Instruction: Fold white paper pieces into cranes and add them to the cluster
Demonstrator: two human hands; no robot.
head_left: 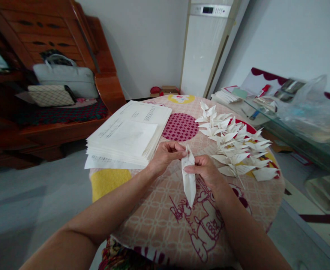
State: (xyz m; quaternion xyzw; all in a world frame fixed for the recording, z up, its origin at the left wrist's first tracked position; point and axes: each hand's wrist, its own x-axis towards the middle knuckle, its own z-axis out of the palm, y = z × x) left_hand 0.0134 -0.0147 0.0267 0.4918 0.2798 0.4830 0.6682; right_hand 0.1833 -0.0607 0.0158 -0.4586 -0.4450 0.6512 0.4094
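Observation:
Between my two hands, above the round table, is a narrow folded paper [189, 180], white with pointed ends and standing lengthwise away from me. My left hand [169, 155] pinches its far tip between thumb and fingers. Lower down, my right hand [207, 170] grips the right edge, with the thumb lying across the front. Several folded paper cranes [232, 138] sit in a cluster to the right of my right hand. Behind my left hand lies a thick stack of printed paper [120, 131], with a smaller blank sheet [137, 137] on top.
A patterned cloth [159, 232] covers the round table. At right stands a glass-topped cabinet [302, 150] with a plastic bag [308, 105] and papers. A wooden bench [103, 88] holding bags [66, 80] is at left. A tall white air conditioner [204, 48] stands behind.

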